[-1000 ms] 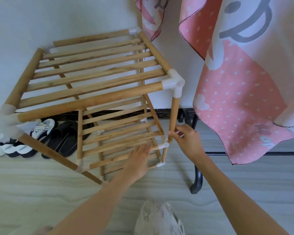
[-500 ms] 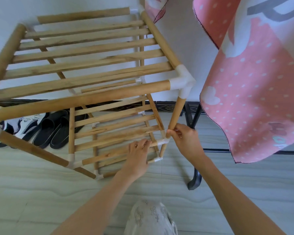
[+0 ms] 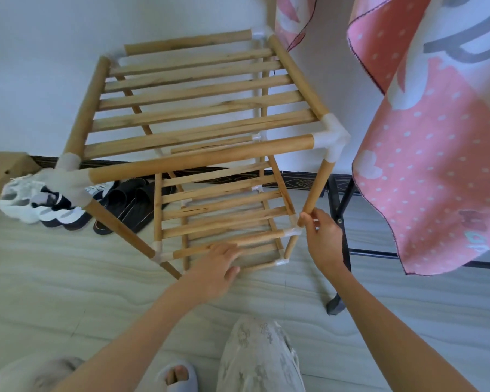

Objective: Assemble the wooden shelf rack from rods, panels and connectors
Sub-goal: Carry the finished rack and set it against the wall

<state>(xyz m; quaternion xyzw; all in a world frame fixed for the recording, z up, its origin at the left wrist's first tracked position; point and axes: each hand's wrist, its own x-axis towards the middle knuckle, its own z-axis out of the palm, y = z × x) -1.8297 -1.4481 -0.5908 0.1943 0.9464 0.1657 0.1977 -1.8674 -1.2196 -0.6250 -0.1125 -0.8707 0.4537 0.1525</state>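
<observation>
**Hands at the middle shelf of the wooden rack**

The right hand is pinching the lower end of the front-right upright rod, its fingers curled round the wood just above the white middle connector. The rod's lower end is sitting beside that connector; whether it is seated in it cannot be told. The left hand is lying with fingers nearly straight and relaxed on the front rail of the middle shelf, left of the middle connector, pressing down without gripping.

The wooden rack is standing on the pale floor in front of the person, against a white wall. Its top slatted panel is sitting high above the middle connector, joined at the front-right corner by a white top connector. A lower slatted tier is showing beneath the middle shelf.

Left of the rack, shoes are lined up along the wall beside a cardboard box. Right of the rack, a pink dotted cloth is hanging over a black metal frame. Below the hands, the person's patterned trouser leg and a slipper are showing.
</observation>
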